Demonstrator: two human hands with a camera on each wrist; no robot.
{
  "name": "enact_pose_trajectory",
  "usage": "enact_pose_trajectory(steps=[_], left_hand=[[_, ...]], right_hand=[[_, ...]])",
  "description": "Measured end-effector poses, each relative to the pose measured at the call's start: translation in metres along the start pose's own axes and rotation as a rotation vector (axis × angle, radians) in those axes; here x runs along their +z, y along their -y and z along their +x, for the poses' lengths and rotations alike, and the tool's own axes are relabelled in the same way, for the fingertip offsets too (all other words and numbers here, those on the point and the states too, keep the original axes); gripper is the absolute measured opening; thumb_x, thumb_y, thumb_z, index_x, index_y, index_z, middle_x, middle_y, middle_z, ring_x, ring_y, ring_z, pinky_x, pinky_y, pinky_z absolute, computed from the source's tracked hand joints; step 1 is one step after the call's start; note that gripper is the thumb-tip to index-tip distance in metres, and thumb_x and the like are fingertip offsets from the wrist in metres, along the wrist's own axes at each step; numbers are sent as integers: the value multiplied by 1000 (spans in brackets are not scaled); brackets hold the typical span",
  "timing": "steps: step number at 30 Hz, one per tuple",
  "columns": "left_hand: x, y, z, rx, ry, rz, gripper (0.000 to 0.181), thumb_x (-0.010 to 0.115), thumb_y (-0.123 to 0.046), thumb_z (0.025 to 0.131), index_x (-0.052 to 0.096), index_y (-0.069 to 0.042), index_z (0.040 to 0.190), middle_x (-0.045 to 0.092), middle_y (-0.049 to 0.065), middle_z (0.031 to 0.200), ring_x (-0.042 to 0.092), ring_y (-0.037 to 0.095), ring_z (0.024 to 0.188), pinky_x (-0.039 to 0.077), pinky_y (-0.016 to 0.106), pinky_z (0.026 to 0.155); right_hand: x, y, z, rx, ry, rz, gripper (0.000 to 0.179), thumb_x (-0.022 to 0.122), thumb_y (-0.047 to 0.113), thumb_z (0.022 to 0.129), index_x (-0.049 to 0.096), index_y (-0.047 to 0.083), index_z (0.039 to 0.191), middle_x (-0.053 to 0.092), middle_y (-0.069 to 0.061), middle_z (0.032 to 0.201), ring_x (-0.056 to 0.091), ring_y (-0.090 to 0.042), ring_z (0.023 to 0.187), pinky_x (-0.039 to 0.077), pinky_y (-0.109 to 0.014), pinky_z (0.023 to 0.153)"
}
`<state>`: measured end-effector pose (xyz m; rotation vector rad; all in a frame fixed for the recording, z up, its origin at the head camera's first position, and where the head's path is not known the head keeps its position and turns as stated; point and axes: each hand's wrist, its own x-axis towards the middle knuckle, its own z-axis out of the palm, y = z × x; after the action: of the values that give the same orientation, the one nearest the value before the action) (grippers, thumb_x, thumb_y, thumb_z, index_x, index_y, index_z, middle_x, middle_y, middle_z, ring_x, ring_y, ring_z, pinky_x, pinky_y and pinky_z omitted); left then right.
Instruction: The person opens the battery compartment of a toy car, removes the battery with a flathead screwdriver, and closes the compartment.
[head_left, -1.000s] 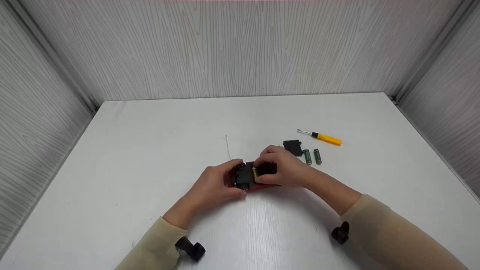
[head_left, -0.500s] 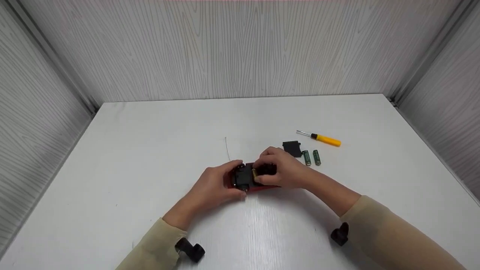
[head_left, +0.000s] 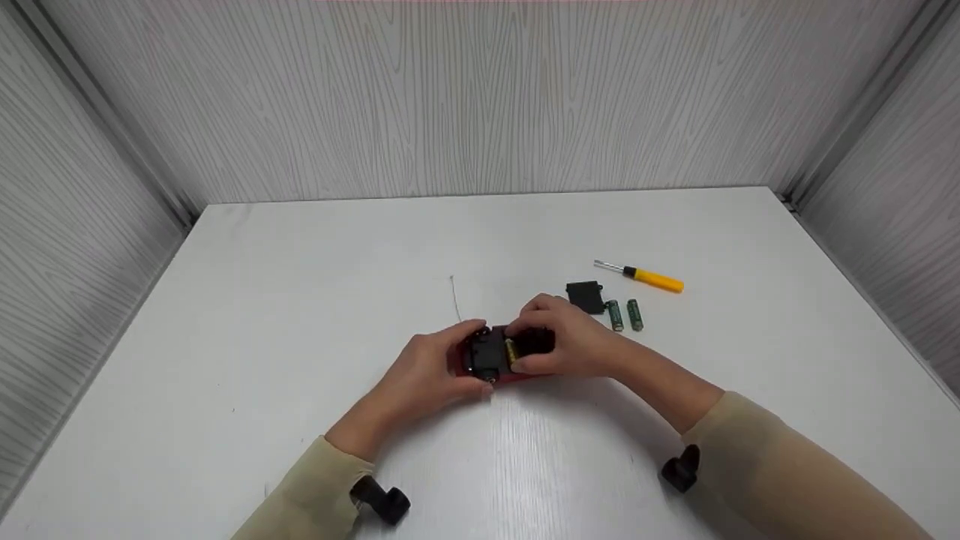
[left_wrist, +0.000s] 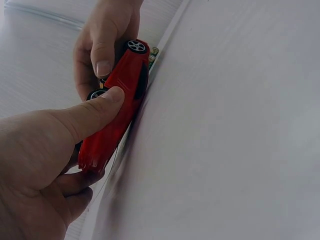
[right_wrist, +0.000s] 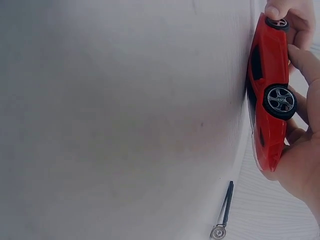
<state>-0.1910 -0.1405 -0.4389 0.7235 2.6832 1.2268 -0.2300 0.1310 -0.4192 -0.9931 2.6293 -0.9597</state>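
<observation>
A red toy car [right_wrist: 270, 65] lies upside down on the white table, its black underside [head_left: 487, 352] facing up. My left hand [head_left: 427, 371] grips one end of it, the thumb along the side by a wheel in the left wrist view. Over the car's middle, my right hand [head_left: 566, 337] pinches a yellowish battery [head_left: 511, 351] between thumb and fingers at the opening in the underside. How deep the battery sits in there is hidden by the fingers. A thin wire antenna [head_left: 455, 298] sticks out from the car's far side.
Beyond my right hand lie a black battery cover [head_left: 585, 297] and two green batteries [head_left: 615, 315]. Farther back rests a screwdriver with a yellow handle [head_left: 658, 280]. Grey wood-grain panels [head_left: 480, 97] wall the table at the back and sides.
The right fingers and the battery shift very slightly at the opening, and more of the battery shows. The left hand and the car stay in place.
</observation>
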Motion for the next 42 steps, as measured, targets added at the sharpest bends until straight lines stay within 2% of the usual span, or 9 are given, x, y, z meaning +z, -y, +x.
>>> enact_pose_trajectory(steps=[5, 17, 24, 30, 37, 42], left_hand=[[0, 0, -2, 4, -5, -3, 84, 94, -28, 83, 55, -12, 155, 64, 6, 146, 59, 22, 133, 44, 45, 115], [-1, 1, -2, 13, -7, 2, 85, 95, -29, 82, 55, -12, 155, 65, 5, 144, 60, 21, 131, 45, 45, 114], [0, 0, 0, -4, -1, -11, 85, 95, -29, 83, 54, -14, 156, 64, 4, 145, 59, 20, 133, 44, 45, 114], [1, 1, -1, -10, 1, -14, 85, 95, -27, 82, 55, -13, 155, 65, 5, 144, 59, 21, 133, 44, 44, 114], [0, 0, 1, -5, 5, -6, 86, 96, -28, 81, 55, -13, 155, 66, 6, 143, 60, 22, 131, 44, 46, 113], [0, -2, 1, -21, 10, -6, 87, 96, -26, 80, 55, -14, 156, 67, 6, 142, 60, 22, 131, 43, 46, 115]], right_hand=[[0, 2, 1, -11, 5, -12, 40, 85, 29, 89, 77, 18, 127, 60, -4, 124, 55, -26, 115, 51, -46, 99], [-2, 3, 5, 31, 40, 35, 37, 86, 26, 89, 77, 17, 123, 59, -4, 125, 55, -25, 116, 51, -44, 101], [-2, 2, 3, 50, 14, 75, 36, 88, 23, 87, 77, 18, 120, 59, -3, 123, 55, -24, 115, 52, -43, 100], [-2, 1, 1, 29, -17, 113, 36, 88, 27, 88, 75, 19, 120, 63, 0, 124, 56, -25, 116, 52, -45, 100], [-22, -1, -6, 0, -61, 116, 38, 87, 29, 90, 73, 21, 124, 64, 3, 128, 58, -30, 122, 49, -53, 104], [-45, -11, -18, 36, -117, 116, 38, 88, 26, 90, 73, 20, 125, 65, -2, 129, 59, -34, 120, 50, -57, 103]])
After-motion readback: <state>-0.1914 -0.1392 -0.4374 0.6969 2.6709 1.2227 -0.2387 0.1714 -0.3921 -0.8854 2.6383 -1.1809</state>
